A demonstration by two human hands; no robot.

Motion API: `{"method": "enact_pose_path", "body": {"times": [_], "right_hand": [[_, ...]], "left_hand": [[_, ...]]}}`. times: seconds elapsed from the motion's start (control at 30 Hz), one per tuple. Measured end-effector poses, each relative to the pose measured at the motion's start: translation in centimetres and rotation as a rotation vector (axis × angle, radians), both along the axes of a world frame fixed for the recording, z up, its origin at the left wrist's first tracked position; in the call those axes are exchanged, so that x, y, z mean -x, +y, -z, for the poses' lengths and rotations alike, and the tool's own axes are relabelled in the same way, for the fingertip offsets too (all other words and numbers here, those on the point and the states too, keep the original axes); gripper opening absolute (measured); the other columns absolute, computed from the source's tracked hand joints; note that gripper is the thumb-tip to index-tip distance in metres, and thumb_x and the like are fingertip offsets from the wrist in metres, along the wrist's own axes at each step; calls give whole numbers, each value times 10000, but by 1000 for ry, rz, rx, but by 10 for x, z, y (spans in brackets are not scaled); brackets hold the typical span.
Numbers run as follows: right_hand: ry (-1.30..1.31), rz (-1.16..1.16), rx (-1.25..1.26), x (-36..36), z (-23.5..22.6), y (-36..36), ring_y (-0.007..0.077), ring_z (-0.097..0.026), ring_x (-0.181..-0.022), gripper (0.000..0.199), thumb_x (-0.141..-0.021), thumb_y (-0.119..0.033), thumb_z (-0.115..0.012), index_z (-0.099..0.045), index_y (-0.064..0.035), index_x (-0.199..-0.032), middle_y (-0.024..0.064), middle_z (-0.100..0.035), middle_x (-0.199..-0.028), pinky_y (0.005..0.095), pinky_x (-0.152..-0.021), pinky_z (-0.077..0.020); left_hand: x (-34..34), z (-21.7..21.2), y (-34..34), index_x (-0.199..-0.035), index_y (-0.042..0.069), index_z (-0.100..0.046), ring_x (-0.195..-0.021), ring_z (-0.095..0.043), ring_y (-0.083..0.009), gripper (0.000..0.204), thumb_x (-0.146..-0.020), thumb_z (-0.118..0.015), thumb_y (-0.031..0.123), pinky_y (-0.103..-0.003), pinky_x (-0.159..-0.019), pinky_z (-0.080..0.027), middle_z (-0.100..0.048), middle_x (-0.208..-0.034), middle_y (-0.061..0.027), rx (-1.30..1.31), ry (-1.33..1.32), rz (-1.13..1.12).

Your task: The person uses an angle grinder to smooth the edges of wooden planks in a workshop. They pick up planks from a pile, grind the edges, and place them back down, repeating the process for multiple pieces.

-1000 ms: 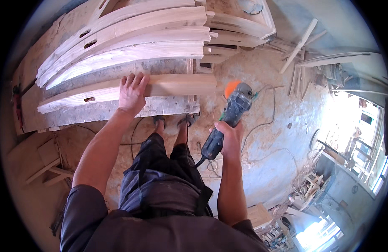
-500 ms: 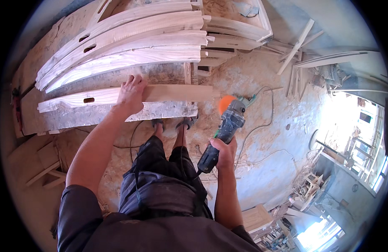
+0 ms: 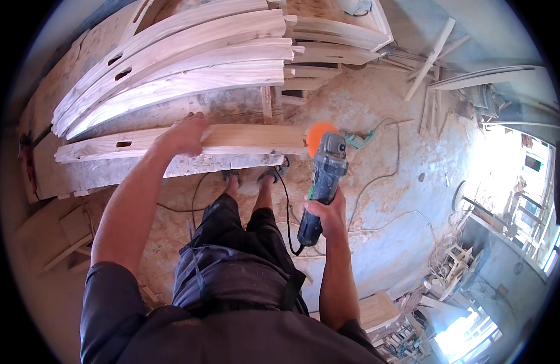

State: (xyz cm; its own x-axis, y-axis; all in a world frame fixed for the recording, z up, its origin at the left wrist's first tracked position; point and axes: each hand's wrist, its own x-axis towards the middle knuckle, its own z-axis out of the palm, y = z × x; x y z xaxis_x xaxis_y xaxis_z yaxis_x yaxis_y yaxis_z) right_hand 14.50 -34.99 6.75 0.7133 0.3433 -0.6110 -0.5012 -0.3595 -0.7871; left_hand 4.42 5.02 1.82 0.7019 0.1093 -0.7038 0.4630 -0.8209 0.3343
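Wooden plank [image 3: 231, 138] under left hand [image 3: 184, 133]; right hand [image 3: 326, 213] grips grinder [image 3: 322, 179].

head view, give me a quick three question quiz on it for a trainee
1. True or false: the left hand rests on the wooden plank lying on the bench.
2. What does the right hand hold? A) a hammer B) an angle grinder with an orange disc C) a paintbrush
3. Fill in: the orange disc sits at the plank's ____ end.

Key
1. True. The left hand lies flat on top of the plank, about midway along it.
2. B. The right hand grips the rear handle of the angle grinder, its cable trailing over the dusty floor.
3. Right. The disc meets the plank's cut right end.
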Motion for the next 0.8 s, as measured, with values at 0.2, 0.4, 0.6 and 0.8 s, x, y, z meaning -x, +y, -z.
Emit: {"method": "enact_pose_path", "body": {"times": [0.2,0.4,0.6,0.8], "right_hand": [[113,171,-35,12,-16,-9,194,-674,-773,575,-660,-71,-774,-588,0,-1199,83,-662,-907,349,-721,-558],[-4,-33,19,-10,-7,9,190,-672,-755,534,-657,-73,-765,-587,-9,-1156,90,-677,-903,345,-707,-561],[48,-32,39,-6,-12,-19,171,-633,-777,566,-647,-82,-781,-614,-9,-1183,45,-636,-909,327,-747,-534],[111,146,4,10,-11,-35,225,-676,-671,539,-641,-82,-731,-559,22,-1141,116,-654,-833,364,-651,-572]], "left_hand": [[-4,-4,-2,-1323,11,-585,-1326,-482,-415,880,-488,-862,-2,-481,-1099,-457,-543,-1320,-187,7,19,-8],[-8,-10,-4,-1400,24,-552,-1337,-474,-419,971,-483,-868,-15,-482,-1110,-450,-540,-1338,-189,2,20,6],[-16,-10,7,-1482,68,-505,-1379,-463,-377,1066,-491,-893,1,-470,-1132,-437,-522,-1409,-178,56,134,17],[-9,-6,27,-1496,60,-504,-1379,-472,-364,962,-638,-928,159,-440,-1161,-415,-526,-1425,-161,302,-272,-188]]}}
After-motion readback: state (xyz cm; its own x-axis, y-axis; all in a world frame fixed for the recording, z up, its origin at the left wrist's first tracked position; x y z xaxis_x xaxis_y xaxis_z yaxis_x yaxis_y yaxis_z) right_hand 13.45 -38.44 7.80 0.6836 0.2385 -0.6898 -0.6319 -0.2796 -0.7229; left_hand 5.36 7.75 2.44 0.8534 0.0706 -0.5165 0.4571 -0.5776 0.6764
